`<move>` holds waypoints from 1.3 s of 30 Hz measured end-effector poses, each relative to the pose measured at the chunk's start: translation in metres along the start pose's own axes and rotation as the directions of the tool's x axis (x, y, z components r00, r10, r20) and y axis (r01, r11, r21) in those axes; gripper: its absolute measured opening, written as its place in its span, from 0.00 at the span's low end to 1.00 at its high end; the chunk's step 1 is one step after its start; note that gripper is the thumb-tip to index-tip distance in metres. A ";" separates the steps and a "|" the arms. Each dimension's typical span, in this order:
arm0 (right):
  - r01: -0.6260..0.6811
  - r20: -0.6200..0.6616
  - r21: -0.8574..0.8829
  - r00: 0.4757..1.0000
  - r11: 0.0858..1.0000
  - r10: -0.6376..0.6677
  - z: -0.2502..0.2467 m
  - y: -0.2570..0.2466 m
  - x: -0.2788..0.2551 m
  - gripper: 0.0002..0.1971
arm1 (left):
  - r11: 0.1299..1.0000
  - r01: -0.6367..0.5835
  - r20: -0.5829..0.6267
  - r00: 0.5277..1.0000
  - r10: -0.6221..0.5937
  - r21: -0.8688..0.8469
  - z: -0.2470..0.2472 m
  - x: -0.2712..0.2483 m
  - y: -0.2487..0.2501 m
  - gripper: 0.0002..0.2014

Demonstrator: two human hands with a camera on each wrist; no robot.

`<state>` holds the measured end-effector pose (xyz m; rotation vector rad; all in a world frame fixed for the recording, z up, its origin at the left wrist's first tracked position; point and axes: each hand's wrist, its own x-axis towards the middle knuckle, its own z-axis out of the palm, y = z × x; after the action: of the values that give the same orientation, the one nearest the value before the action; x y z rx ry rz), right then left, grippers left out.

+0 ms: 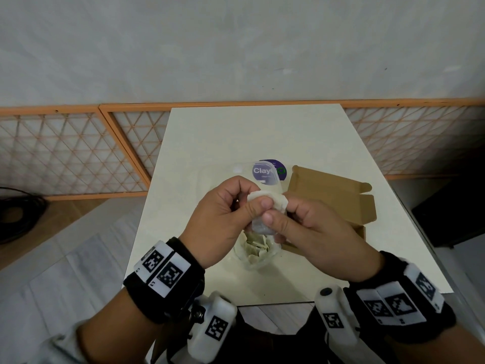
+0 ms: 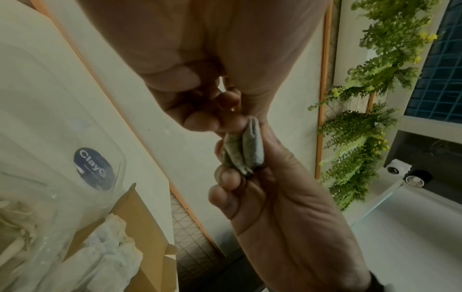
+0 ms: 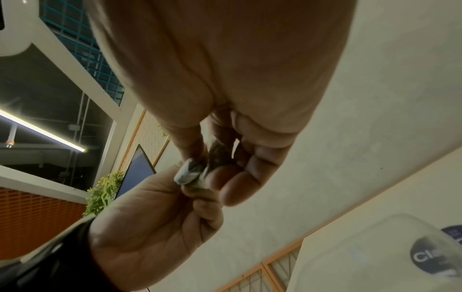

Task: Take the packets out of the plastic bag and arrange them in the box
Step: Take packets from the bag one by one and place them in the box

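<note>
Both hands meet above the middle of the white table (image 1: 223, 135) and pinch a small bundle of white packets (image 1: 266, 199) between thumbs and fingers. My left hand (image 1: 225, 206) grips it from the left, my right hand (image 1: 301, 224) from the right. The left wrist view shows the bundle (image 2: 243, 150) edge-on, and in the right wrist view the bundle (image 3: 191, 174) sits between both hands' fingertips. Beneath the hands lies the clear plastic bag (image 1: 258, 252) with more packets inside and a purple sticker (image 1: 267, 172). The open brown cardboard box (image 1: 333, 195) sits to the right, with white packets (image 2: 110, 247) lying in it.
The table's near edge is just behind my wrists. An orange lattice fence (image 1: 78, 151) runs behind the table, with a grey wall above it. A dark coil of cable (image 1: 18, 214) lies on the floor at the left. A dark object (image 1: 451, 214) stands right of the table.
</note>
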<state>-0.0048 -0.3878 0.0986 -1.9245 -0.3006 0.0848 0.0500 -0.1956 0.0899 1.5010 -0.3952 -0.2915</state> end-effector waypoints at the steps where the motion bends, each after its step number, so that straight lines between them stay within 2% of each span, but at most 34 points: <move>1: -0.030 -0.004 0.077 1.000 0.997 0.030 0.001 -0.001 0.001 0.13 | 1.000 -0.003 -0.005 1.000 0.003 0.000 -0.001 0.000 -0.001 0.08; 4: -0.054 -0.012 0.131 0.998 0.990 0.056 0.006 0.002 0.002 0.10 | 0.999 -0.016 -0.004 1.000 0.016 0.033 -0.002 0.001 -0.003 0.10; 7: -0.038 0.044 0.036 0.998 0.999 0.036 0.010 0.005 0.001 0.09 | 0.999 -0.022 0.008 1.000 0.022 0.032 0.000 0.001 -0.006 0.09; 11: -0.021 -0.001 -0.109 1.000 0.994 0.021 -0.002 0.012 0.000 0.08 | 0.999 -0.022 0.037 0.999 0.020 0.045 0.003 0.000 -0.014 0.09; 14: -0.156 -0.120 -0.162 0.983 0.974 0.137 -0.024 0.034 -0.002 0.08 | 0.998 0.041 0.022 0.999 -0.042 0.055 -0.001 0.002 -0.027 0.08; 16: -0.220 -0.204 -0.235 0.964 0.947 0.173 -0.044 0.059 -0.004 0.10 | 0.985 0.095 -0.015 0.995 -0.094 0.143 -0.007 0.003 -0.040 0.07; 18: -0.280 -0.236 -0.253 0.946 0.926 0.222 -0.065 0.088 -0.009 0.12 | 0.951 0.158 -0.058 0.987 -0.148 0.266 -0.016 0.001 -0.055 0.06; 20: -0.368 -0.232 -0.234 0.920 0.900 0.316 -0.079 0.115 -0.014 0.14 | 0.904 0.218 -0.094 0.976 -0.197 0.367 -0.025 -0.001 -0.070 0.06; 23: -0.481 -0.173 -0.369 0.876 0.795 0.450 -0.081 0.142 -0.019 0.14 | 0.815 0.289 -0.131 0.957 -0.259 0.502 -0.032 -0.006 -0.087 0.05; 27: -0.464 -0.092 -0.508 0.867 0.725 0.490 -0.061 0.158 -0.011 0.22 | 0.736 0.347 -0.115 0.930 -0.348 0.582 -0.035 -0.011 -0.102 0.05; 29: -0.437 -0.045 -0.555 0.865 0.708 0.499 -0.050 0.162 0.000 0.22 | 0.698 0.354 -0.104 0.921 -0.375 0.622 -0.036 -0.011 -0.106 0.05; 34: -0.464 -0.007 -0.588 0.822 0.663 0.570 -0.029 0.165 0.025 0.17 | 0.684 0.393 -0.103 0.899 -0.425 0.614 -0.034 -0.008 -0.112 0.05; 37: -0.503 -0.032 -0.575 0.801 0.645 0.597 -0.021 0.165 0.032 0.13 | 0.665 0.382 -0.090 0.899 -0.429 0.642 -0.034 -0.007 -0.114 0.08; 39: -0.537 -0.072 -0.532 0.799 0.655 0.597 -0.017 0.164 0.034 0.14 | 0.650 0.386 -0.088 0.893 -0.441 0.654 -0.033 -0.007 -0.114 0.10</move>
<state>0.0593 -0.4497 -0.0443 -2.5188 0.2663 0.5868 0.0639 -0.1685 -0.0247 2.3006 -0.2088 -0.6264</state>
